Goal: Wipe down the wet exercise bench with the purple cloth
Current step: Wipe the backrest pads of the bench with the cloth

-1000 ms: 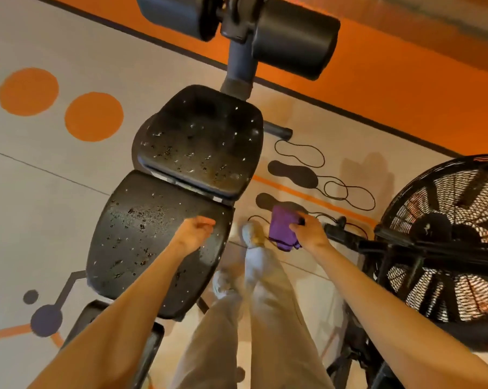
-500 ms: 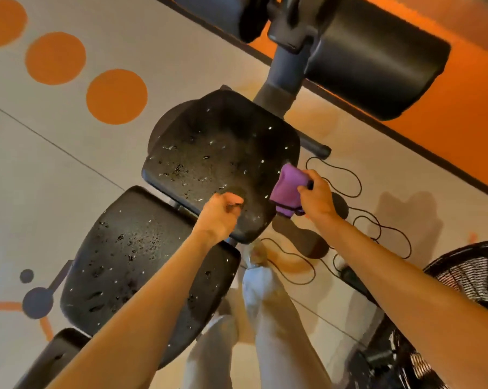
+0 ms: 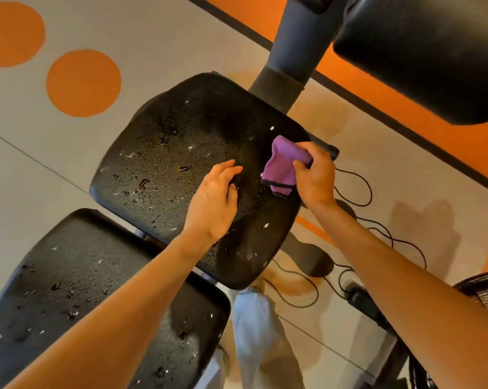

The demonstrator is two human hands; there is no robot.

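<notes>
While right hand (image 3: 317,178) grips purple cloth (image 3: 282,167), bench (image 3: 167,153) wet.

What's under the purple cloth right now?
The purple cloth, gripped by the right hand, hangs over the wet seat pad. Droplets surround it; the patch beneath is hidden.

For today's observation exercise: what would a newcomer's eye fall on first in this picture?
The purple cloth, bunched in the right hand at the wet black bench pad's right edge. Next, the left hand over the droplet-covered pad, and the orange circles on the floor at upper left.
</notes>
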